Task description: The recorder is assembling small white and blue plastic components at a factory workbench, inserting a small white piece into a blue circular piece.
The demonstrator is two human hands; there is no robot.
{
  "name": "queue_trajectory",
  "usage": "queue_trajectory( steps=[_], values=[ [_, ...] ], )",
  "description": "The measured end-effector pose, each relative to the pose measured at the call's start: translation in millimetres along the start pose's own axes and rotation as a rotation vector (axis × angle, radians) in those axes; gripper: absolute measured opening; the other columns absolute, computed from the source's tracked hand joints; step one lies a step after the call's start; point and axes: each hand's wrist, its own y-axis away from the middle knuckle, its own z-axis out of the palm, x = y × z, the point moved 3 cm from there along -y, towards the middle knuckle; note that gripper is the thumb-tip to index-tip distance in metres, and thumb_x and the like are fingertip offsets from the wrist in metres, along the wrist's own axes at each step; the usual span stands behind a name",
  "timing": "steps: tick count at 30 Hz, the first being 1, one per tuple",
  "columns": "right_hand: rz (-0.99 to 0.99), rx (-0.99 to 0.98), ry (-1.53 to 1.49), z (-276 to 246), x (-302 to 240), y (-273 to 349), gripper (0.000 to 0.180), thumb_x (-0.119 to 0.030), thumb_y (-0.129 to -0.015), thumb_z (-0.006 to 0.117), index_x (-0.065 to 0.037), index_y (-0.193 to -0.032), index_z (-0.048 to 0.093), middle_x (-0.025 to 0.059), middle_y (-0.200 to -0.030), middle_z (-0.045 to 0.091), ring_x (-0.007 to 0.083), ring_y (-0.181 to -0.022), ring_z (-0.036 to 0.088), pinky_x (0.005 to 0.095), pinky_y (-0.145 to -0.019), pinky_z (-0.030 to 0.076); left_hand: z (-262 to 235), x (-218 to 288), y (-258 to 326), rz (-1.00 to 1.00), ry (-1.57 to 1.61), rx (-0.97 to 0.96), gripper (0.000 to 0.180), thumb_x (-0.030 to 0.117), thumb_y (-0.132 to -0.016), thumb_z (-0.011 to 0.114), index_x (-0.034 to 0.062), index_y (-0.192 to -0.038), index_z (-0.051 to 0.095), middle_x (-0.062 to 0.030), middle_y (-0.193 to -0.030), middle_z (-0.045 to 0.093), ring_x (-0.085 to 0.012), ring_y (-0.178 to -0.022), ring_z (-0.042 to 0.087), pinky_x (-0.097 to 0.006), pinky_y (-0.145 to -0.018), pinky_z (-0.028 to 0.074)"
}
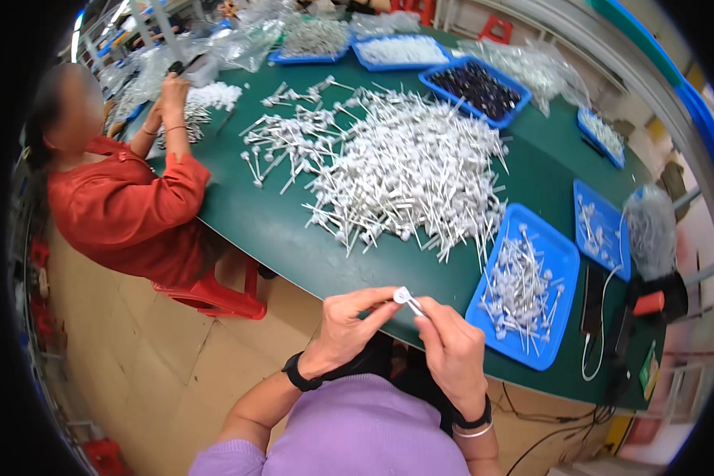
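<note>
Just off the near table edge, both my hands are closed on one small white round-headed part with a thin stem. The fingertips of my left hand pinch it at the round head. My right hand grips the stem between thumb and fingers, the head pointing up and left. Beyond my hands lies a large heap of similar white stemmed parts on the green table. Many more of them fill a blue tray close to my right hand.
A second blue tray with a few parts stands at the right, near a clear plastic bag and a white cable. Far back are a tray of dark pieces and other trays. At left, a person in red works seated on a red stool.
</note>
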Motion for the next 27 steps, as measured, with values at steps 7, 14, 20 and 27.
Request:
queue_trajectory(
  steps=[7,14,20,27],
  values=[
    [0.033,-0.064,0.128,9,10,9,0.023,-0.009,-0.09,0.065,-0.007,-0.113,0.061,0.0107,-0.071,0.055,0.0316,-0.056,0.058,0.0408,-0.049,0.044,7,-14,9,-0.223,0.239,-0.099,0.023,-0.003,-0.09,0.066,-0.0034,-0.113,0.068,-0.0088,-0.099,0.072,-0.0121,-0.087,0.07,-0.024,-0.076,0.056],
    [0.071,-0.109,0.145,8,11,17,0.02,-0.01,-0.091,0.064,-0.008,-0.111,0.06,0.0109,-0.07,0.056,0.0324,-0.056,0.059,0.041,-0.048,0.046,9,-23,13,-0.386,0.448,-0.159,0.027,-0.001,-0.091,0.066,-0.0042,-0.119,0.065,-0.0075,-0.104,0.071,-0.0101,-0.091,0.067,-0.021,-0.076,0.053],
    [0.082,-0.084,0.11,9,12,21,0.023,-0.009,-0.091,0.064,-0.009,-0.113,0.059,0.0115,-0.069,0.056,0.0332,-0.056,0.06,0.0419,-0.048,0.047,14,-17,14,-0.342,0.481,-0.128,0.027,-0.004,-0.092,0.064,-0.0053,-0.12,0.063,-0.009,-0.111,0.069,-0.0113,-0.098,0.066,-0.022,-0.081,0.052],
    [0.103,-0.088,0.089,9,12,21,0.025,-0.007,-0.09,0.064,-0.008,-0.115,0.058,0.0127,-0.07,0.057,0.0344,-0.058,0.061,0.0424,-0.049,0.048,17,-17,15,-0.309,0.485,-0.109,0.029,-0.006,-0.092,0.063,-0.0065,-0.12,0.061,-0.0103,-0.114,0.068,-0.0137,-0.102,0.066,-0.024,-0.089,0.052]
  ],
)
